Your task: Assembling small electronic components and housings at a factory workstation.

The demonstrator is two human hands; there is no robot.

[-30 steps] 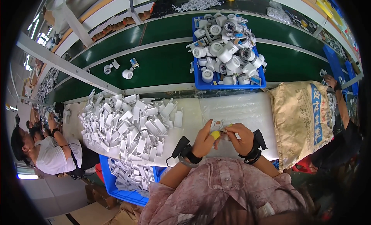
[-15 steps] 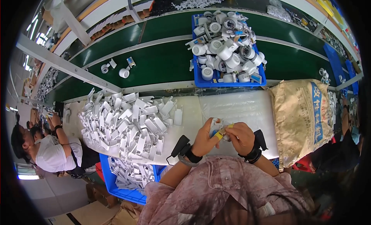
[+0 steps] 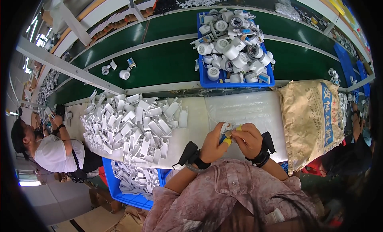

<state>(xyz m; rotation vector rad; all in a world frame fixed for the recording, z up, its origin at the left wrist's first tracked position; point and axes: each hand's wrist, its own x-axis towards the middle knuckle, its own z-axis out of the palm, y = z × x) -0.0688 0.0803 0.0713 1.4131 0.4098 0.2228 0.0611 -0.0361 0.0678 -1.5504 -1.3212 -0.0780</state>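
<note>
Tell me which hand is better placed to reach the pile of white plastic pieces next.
Left, most likely: the pile of white plastic pieces lies on the person's left, nearer the left hand; the right hand sits farther away. Both appear occupied with a small item, mostly hidden.

Across mid-frame, the pale desk [image 3: 194, 134] is carrying heaped white plastic parts [image 3: 133, 122] at left, a brown sack [image 3: 305, 128] at right.

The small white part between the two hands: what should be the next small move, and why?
Perhaps ease the right hand slightly aside, leaving the small white part in the left hand, to check it: both hands crowd around it and hide much of it.
</note>
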